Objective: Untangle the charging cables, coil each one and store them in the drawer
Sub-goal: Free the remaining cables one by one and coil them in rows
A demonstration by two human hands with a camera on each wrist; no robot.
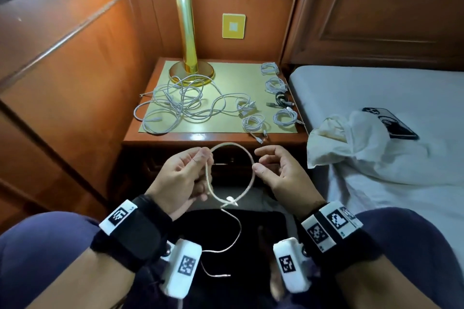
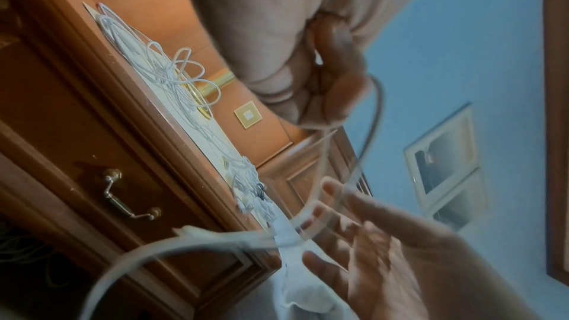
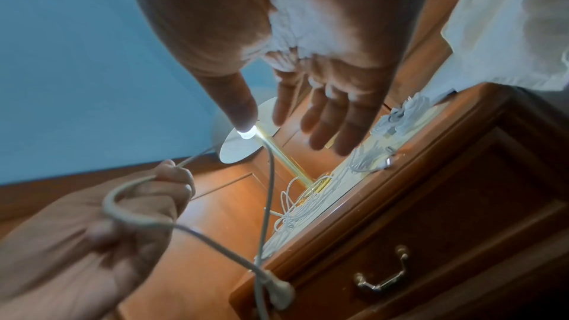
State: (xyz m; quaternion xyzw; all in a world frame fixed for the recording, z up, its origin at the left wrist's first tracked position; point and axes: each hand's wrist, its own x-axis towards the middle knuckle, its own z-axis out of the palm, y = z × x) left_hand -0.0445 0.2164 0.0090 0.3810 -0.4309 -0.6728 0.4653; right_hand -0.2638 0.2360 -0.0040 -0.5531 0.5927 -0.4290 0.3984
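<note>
- Left hand [image 1: 184,178] — fingers curled around a white cable [image 1: 232,148], held in a loop above the lap.
- Tangled cables [image 1: 180,103] lie on the nightstand [image 1: 211,137] by the lamp [image 1: 187,32].
- Right hand [image 1: 281,173] — fingers relaxed and spread, thumb touching the loop.
- Coiled cables [image 1: 276,83] sit along the nightstand's right edge.

Nightstand [image 1: 175,139]: ahead of the person, bed [image 1: 376,88] to its right.
Lamp [image 1: 190,68]: at the back of the nightstand top.
Tangled cables [image 1: 180,105]: in front of the lamp, left side.
Coiled cables [image 1: 276,98]: along the right side.
Phone [image 1: 391,126]: on the bed, beside a bag [image 1: 336,143].
Drawer handle [image 3: 381,274]: on the nightstand front.
</note>
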